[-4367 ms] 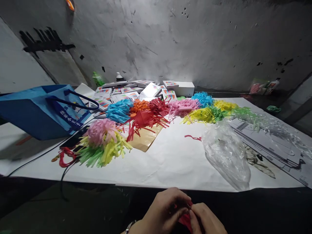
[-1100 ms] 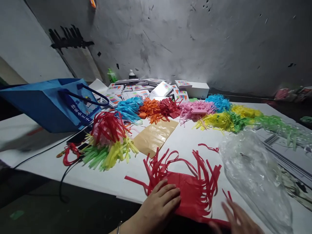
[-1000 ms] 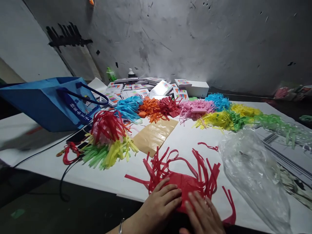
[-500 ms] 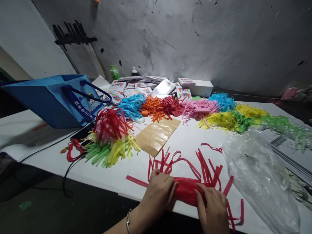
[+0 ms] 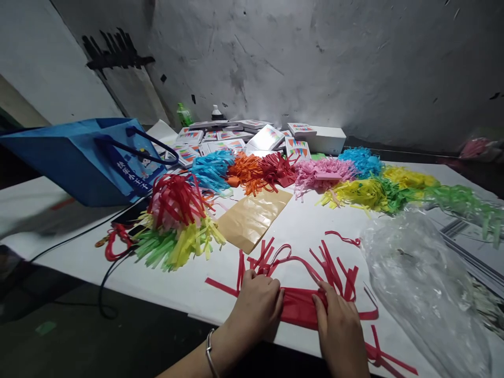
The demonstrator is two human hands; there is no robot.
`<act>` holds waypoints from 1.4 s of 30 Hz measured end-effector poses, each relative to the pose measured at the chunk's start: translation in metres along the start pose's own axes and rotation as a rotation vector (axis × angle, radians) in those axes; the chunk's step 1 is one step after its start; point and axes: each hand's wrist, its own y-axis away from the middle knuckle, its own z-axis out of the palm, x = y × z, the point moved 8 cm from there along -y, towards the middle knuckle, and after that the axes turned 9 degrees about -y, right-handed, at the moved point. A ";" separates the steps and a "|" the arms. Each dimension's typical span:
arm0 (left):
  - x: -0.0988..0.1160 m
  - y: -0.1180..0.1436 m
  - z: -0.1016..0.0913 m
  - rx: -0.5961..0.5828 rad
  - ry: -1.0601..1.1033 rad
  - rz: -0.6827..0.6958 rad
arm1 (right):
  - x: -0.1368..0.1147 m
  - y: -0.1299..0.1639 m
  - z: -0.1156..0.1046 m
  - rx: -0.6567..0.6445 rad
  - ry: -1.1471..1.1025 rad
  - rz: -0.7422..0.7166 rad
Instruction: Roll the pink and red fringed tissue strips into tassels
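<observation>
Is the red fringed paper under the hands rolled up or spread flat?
Rolled: red fringed paper forms a narrow band between left hand and right hand, fringe splaying outward.

- The left hand [image 5: 258,304] is bare, with no glove and no ring in view.
- A thin silver bangle [image 5: 210,353] circles the left wrist.
- The left forearm shows no sleeve.
- The right hand [image 5: 340,331] is bare too; its wrist runs out of view, so any sleeve there cannot be told.
</observation>
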 end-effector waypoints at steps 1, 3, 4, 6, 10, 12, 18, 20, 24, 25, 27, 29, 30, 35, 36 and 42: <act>0.000 0.000 0.000 0.001 -0.004 0.008 | 0.000 -0.001 0.001 -0.006 0.008 0.001; -0.002 -0.001 -0.001 0.003 -0.011 0.018 | -0.001 -0.005 0.003 -0.025 0.046 -0.007; -0.002 -0.002 -0.001 0.004 -0.015 0.022 | -0.002 -0.006 0.003 -0.030 0.066 -0.008; -0.002 -0.003 -0.002 0.007 -0.024 0.029 | -0.005 -0.009 -0.003 -0.005 0.093 -0.023; -0.003 -0.003 -0.002 0.015 -0.031 0.015 | -0.026 -0.007 -0.025 0.091 -0.105 -0.254; -0.006 0.000 -0.006 0.079 -0.019 -0.027 | -0.036 0.001 -0.028 0.049 -0.264 -0.383; 0.021 0.036 -0.032 0.397 0.173 0.452 | -0.038 0.030 -0.026 0.036 -0.307 -0.471; 0.027 0.048 -0.030 0.341 0.181 0.563 | -0.036 0.039 -0.031 0.102 -0.321 -0.476; 0.023 0.059 -0.028 0.305 0.198 0.528 | -0.035 0.050 -0.031 0.066 -0.282 -0.513; 0.021 0.060 -0.029 0.319 0.220 0.510 | -0.034 0.051 -0.031 0.053 -0.294 -0.506; 0.018 0.059 -0.029 0.360 0.276 0.477 | -0.031 0.051 -0.032 0.054 -0.345 -0.449; 0.016 0.057 -0.029 0.391 0.327 0.458 | -0.027 0.048 -0.032 0.076 -0.380 -0.344; 0.016 0.056 -0.029 0.397 0.345 0.453 | -0.027 0.048 -0.031 0.090 -0.384 -0.305; 0.011 0.058 -0.031 0.387 0.384 0.386 | -0.032 0.046 -0.033 0.134 -0.413 -0.248; 0.008 0.058 -0.032 0.373 0.383 0.350 | -0.032 0.046 -0.032 0.123 -0.415 -0.235; -0.002 0.048 -0.025 0.244 0.296 0.090 | -0.025 0.033 -0.020 0.017 -0.250 -0.045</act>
